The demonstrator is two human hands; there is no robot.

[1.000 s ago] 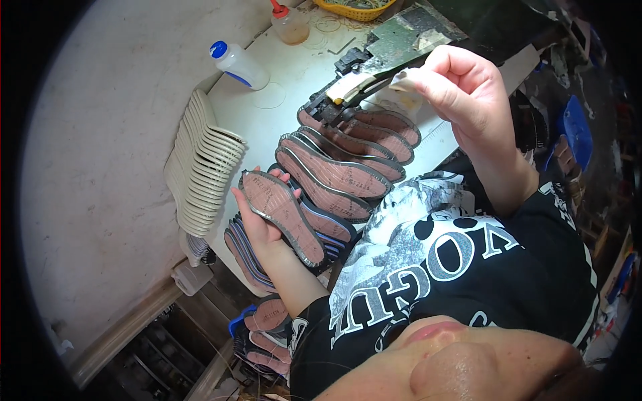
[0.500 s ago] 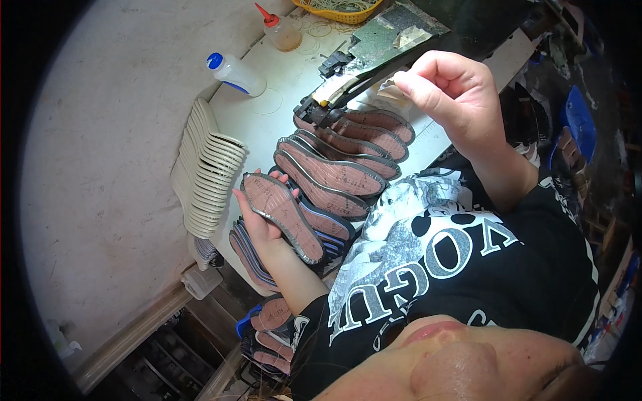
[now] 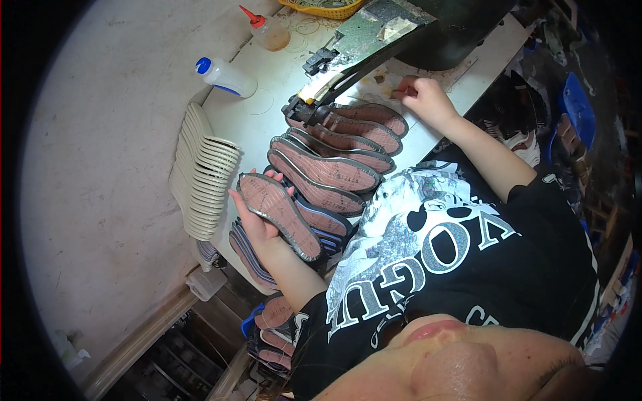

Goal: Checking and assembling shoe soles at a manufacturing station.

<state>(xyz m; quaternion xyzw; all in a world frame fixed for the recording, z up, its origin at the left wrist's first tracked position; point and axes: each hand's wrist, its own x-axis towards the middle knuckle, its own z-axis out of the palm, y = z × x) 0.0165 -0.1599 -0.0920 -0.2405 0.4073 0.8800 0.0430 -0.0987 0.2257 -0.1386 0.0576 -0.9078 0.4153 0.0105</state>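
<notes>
My left hand (image 3: 257, 224) is closed round a pinkish-brown shoe insole (image 3: 281, 214) with a dark stitched edge, its flat face turned up. Behind it, similar insoles (image 3: 328, 168) lie overlapping in a row on the white table (image 3: 257, 137). More stacked insoles (image 3: 251, 257) with blue-grey edges sit beside my left forearm. On the far side, my right hand (image 3: 428, 103) is closed in a pinch, close to a pale, stained scrap (image 3: 378, 81) on the tabletop. Whatever its fingertips hold is too small to make out.
A green machine arm (image 3: 381, 40) reaches over the far insoles. Nested cream shoe parts (image 3: 207, 167) lean along the wall. A blue-capped white bottle (image 3: 227, 77), a red-tipped bottle (image 3: 269, 32) and a yellow basket (image 3: 328, 7) stand on the table. A blue thing (image 3: 576, 110) lies at right.
My right hand has moved away from me and down, from raised above the table to beside the pale scrap. My left hand keeps its hold on the insole; the whole view has shifted slightly.
</notes>
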